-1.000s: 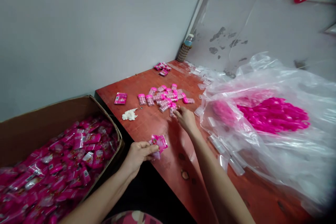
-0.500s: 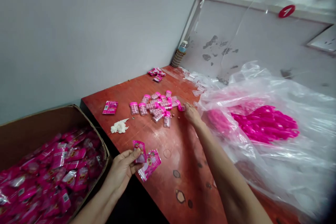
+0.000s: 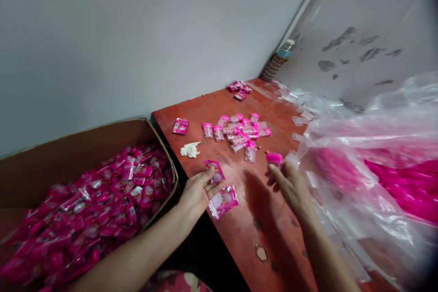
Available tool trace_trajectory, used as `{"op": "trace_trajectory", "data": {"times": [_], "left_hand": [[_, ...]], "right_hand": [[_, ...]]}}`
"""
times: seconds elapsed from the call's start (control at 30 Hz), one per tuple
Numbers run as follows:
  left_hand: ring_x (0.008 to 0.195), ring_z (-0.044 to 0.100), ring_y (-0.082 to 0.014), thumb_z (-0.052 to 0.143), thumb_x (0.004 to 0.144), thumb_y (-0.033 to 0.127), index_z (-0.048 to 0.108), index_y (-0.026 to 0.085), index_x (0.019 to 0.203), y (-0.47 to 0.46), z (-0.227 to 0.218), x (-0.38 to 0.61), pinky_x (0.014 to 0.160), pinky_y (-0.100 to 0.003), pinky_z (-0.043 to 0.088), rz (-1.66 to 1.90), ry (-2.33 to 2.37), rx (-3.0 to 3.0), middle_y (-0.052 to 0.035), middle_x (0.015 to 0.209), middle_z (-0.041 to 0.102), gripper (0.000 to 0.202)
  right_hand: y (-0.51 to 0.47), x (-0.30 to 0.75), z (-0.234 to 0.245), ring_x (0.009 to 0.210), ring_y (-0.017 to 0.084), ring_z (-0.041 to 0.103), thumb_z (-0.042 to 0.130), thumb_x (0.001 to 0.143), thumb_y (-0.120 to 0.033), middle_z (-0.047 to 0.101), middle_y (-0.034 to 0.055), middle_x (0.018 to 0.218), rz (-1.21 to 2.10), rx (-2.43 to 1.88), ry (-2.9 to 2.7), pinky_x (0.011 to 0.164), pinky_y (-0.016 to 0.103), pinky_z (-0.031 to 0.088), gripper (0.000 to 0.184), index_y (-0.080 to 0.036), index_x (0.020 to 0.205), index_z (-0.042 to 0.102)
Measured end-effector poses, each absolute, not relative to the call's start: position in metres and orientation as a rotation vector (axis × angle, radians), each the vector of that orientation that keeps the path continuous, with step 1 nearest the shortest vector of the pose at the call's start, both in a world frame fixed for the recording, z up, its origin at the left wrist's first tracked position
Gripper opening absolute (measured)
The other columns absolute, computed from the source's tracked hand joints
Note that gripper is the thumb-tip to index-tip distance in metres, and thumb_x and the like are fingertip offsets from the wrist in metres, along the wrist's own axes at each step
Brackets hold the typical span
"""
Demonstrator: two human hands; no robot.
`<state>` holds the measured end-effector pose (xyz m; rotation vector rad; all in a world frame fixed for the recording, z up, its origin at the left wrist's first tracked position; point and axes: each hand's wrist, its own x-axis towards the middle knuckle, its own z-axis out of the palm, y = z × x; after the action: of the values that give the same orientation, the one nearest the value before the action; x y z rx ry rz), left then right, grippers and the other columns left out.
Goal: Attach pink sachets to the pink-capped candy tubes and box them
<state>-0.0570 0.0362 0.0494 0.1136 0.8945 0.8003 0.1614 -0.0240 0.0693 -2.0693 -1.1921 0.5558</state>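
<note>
My left hand (image 3: 197, 189) is closed on a small pink printed sachet (image 3: 215, 171), pinched under the thumb at the table's near left edge. Just below its fingers, a second pink printed sachet (image 3: 224, 200) lies on the red table. Above the table on the right, my right hand (image 3: 289, 182) grips a small jar with a pink cap (image 3: 274, 159); the fingers hide most of its body. Several clear jars with pink caps (image 3: 236, 132), filled with pale pink balls, lie and stand in a cluster behind the hands.
Left of the table stands a cardboard box (image 3: 160, 139) heaped with pink sachets. A clear plastic bag (image 3: 342, 137) of bright pink pieces covers the right side. A crumpled white scrap (image 3: 190, 149), another sachet (image 3: 180, 126) and a bottle in a woven holder (image 3: 278, 60) are on the table.
My right hand has drawn back from the cluster towards me, bringing a pink-capped jar with it. The left hand still holds its sachet. The view has turned left and down.
</note>
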Motion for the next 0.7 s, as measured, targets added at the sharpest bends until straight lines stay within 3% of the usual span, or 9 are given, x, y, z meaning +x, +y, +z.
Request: {"op": "trace_trajectory", "data": {"times": [0.17,0.33,0.43,0.57,0.7], "left_hand": [[0.062,0.064,-0.0165,0.064,0.071,0.016,0.058,0.01,0.076,0.026,0.048,-0.054,0.061,-0.027,0.054,0.808,0.848,0.111,-0.0062,0.066,0.066,0.009],[0.058,0.062,-0.0121,0.066,0.069,0.016,0.058,0.01,0.073,0.008,0.051,-0.049,0.059,-0.023,0.052,0.797,0.752,0.167,-0.0044,0.067,0.064,0.011],[0.054,0.059,-0.0106,0.069,0.065,0.02,0.058,0.01,0.069,-0.003,0.056,-0.049,0.052,-0.02,0.049,0.795,0.705,0.271,-0.0032,0.062,0.062,0.016],[0.034,0.047,-0.0082,0.068,0.065,0.034,0.054,0.011,0.061,-0.011,0.062,-0.052,0.032,-0.019,0.034,0.712,0.675,0.502,-0.0002,0.048,0.056,0.026],[0.034,0.047,-0.0085,0.067,0.065,0.033,0.057,0.011,0.067,-0.012,0.067,-0.058,0.032,-0.019,0.032,0.656,0.626,0.642,-0.0002,0.051,0.057,0.024]], "right_hand": [[-0.077,0.053,0.064,0.049,0.015,0.055,0.047,0.081,-0.043,0.058,-0.0001,0.06,0.966,-1.701,-0.973,0.046,0.026,0.044,0.023,-0.021,0.08,0.051],[-0.084,0.022,0.049,0.051,0.017,0.058,0.052,0.078,-0.044,0.061,0.0001,0.063,0.932,-1.671,-0.801,0.042,0.025,0.045,0.026,-0.021,0.09,0.051],[-0.086,0.02,0.047,0.051,0.015,0.058,0.052,0.078,-0.044,0.059,-0.0008,0.063,0.892,-1.607,-0.737,0.042,0.024,0.045,0.025,-0.021,0.088,0.051],[-0.09,0.015,0.053,0.046,0.012,0.055,0.053,0.078,-0.044,0.055,-0.003,0.059,0.979,-1.483,-0.697,0.04,0.022,0.045,0.024,-0.02,0.082,0.051],[-0.093,0.012,0.054,0.046,0.011,0.055,0.053,0.078,-0.043,0.054,-0.0034,0.058,1.044,-1.398,-0.675,0.041,0.022,0.045,0.023,-0.02,0.079,0.05]]}}
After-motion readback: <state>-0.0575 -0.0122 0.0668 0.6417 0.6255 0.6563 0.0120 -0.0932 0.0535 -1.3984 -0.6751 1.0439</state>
